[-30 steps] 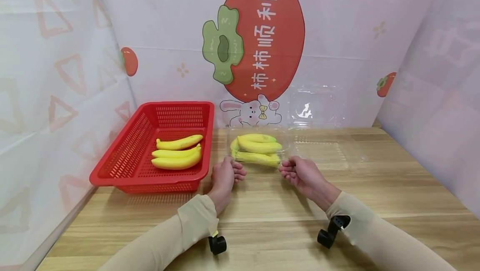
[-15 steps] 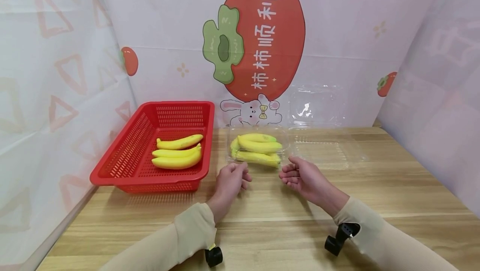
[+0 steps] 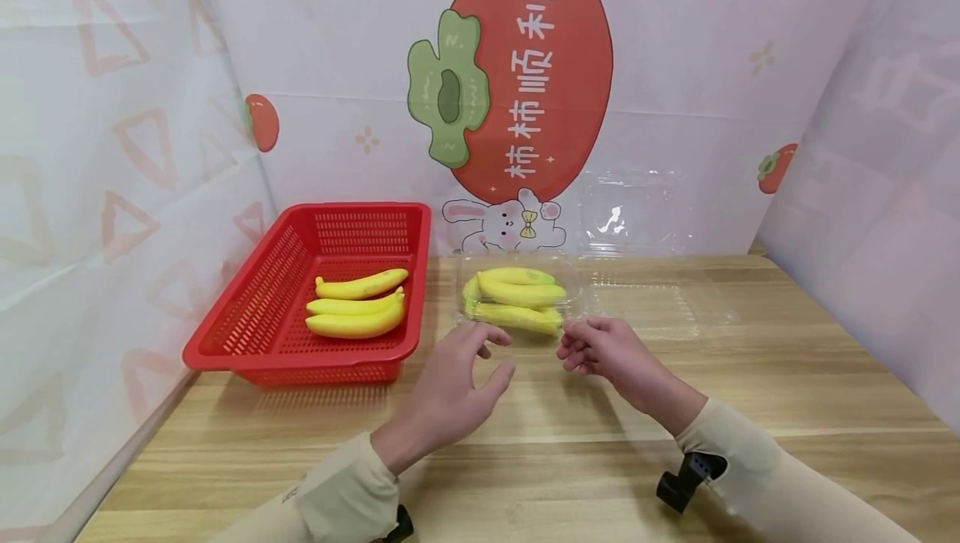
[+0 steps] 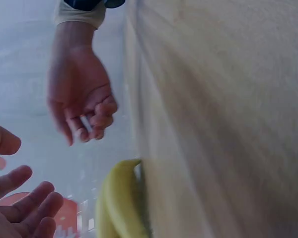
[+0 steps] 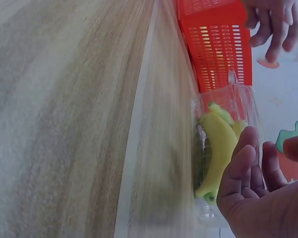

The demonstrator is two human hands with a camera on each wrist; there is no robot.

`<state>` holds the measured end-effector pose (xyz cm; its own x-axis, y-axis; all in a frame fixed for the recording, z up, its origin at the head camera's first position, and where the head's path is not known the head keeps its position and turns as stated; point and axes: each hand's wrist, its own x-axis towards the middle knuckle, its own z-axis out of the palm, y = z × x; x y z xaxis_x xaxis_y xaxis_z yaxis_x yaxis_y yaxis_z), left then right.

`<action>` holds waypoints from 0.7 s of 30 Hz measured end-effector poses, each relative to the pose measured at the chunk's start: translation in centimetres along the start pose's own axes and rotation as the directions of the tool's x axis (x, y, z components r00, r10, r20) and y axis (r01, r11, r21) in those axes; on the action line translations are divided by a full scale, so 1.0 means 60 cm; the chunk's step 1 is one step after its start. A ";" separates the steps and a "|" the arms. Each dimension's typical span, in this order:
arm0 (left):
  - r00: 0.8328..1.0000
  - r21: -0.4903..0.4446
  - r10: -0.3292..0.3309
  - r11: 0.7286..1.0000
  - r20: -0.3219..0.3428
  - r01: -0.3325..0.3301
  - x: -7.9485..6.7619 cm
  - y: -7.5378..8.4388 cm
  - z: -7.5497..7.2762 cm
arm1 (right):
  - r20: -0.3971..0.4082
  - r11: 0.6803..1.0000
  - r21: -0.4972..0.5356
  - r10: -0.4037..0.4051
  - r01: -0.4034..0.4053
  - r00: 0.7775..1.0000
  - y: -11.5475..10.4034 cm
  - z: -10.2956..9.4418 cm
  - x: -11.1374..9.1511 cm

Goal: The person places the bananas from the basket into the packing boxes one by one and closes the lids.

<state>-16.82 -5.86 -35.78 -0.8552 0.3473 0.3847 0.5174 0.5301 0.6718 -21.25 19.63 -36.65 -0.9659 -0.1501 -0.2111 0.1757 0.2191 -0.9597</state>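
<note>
My left hand (image 3: 450, 389) hovers in front of a clear plastic clamshell box (image 3: 467, 322), its thumb and fingers spread apart with nothing between them. Several yellow bananas (image 3: 519, 296) lie inside that box and show through the plastic. Close to the box's front right corner is my right hand (image 3: 618, 364), fingers loosely bent and holding nothing. In the right wrist view its fingers (image 5: 238, 163) overlap the box, where one banana (image 5: 218, 148) shows along the near side. The left wrist view has both hands apart, facing each other.
A red plastic basket (image 3: 416, 309) stands at the left with 3 bananas (image 3: 354, 324) in it. Right of the filled box sits another clear clamshell (image 3: 637, 305), its lid (image 3: 637, 213) raised against the printed backdrop (image 3: 675, 67). The wooden table (image 3: 540, 476) stretches in front.
My left hand has drawn back from the box's front left corner towards me, and its thumb and fingers have spread. The right hand has moved only slightly. Box and bananas stay put.
</note>
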 end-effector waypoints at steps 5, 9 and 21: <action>0.989 0.175 0.126 0.978 -0.082 -0.110 -0.025 0.001 -0.050 | -0.010 0.998 -0.066 -0.020 0.019 1.000 0.002 -0.003 -0.001; 0.987 0.234 0.109 0.969 -0.117 -0.080 -0.051 -0.017 -0.097 | 0.001 0.990 -0.127 -0.057 0.057 0.998 0.003 -0.006 -0.004; 0.949 0.268 -0.213 0.924 -0.234 0.273 -0.130 -0.098 -0.235 | 0.055 0.966 -0.229 -0.115 0.124 0.992 -0.001 -0.009 -0.007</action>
<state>-13.60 -22.59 -33.81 -0.9282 0.0355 0.3705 0.2521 0.7922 0.5557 -20.99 20.22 -36.39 -0.9678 -0.2267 -0.1096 0.0063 0.4132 -0.9106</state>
